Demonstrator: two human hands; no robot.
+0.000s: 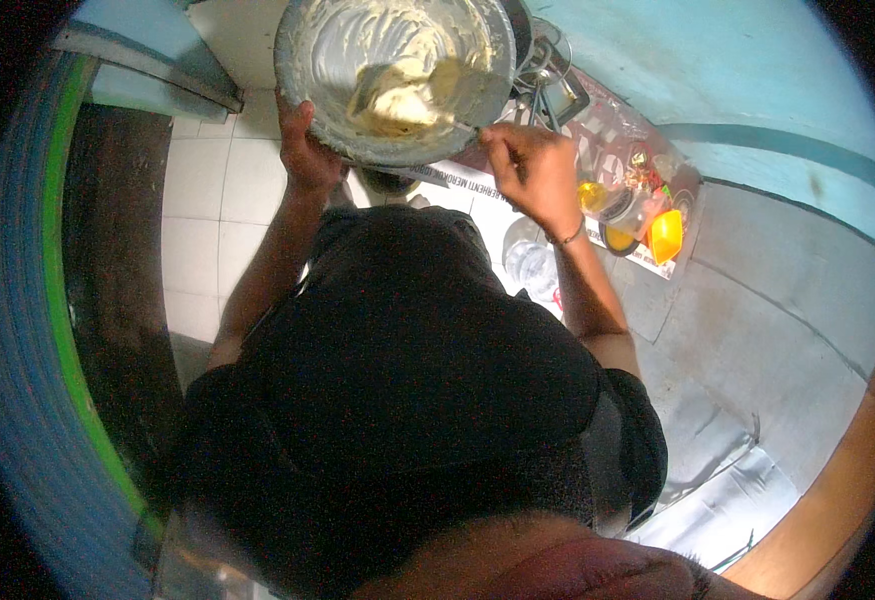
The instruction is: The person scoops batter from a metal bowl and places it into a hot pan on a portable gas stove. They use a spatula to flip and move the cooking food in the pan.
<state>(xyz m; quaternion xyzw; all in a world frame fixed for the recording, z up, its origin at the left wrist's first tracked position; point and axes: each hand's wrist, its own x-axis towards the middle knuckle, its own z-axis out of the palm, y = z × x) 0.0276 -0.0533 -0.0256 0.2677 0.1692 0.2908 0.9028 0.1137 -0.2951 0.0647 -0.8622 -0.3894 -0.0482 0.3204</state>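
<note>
A large round metal bowl (407, 154) is held up at the top of the view, tilted so its inside shows. Pale, creamy batter (407, 101) lies in it and is smeared up its wall. My left hand (310, 154) grips the bowl's left rim, thumb on the near side and the other fingers mostly hidden beneath. Between the fingers of my right hand (533, 176) is the thin handle of a spoon-like utensil (466, 127), just over the right rim. Its far end is in the batter, so its exact shape cannot be told.
On the floor at right, a printed plastic sheet (606, 120) bears a yellow-orange container (665, 236), a dark bowl with yellow contents (619, 240) and small packets. A clear plastic container (533, 266) stands below my right wrist. Metal utensils (546, 97) lie by the blue wall (745, 67).
</note>
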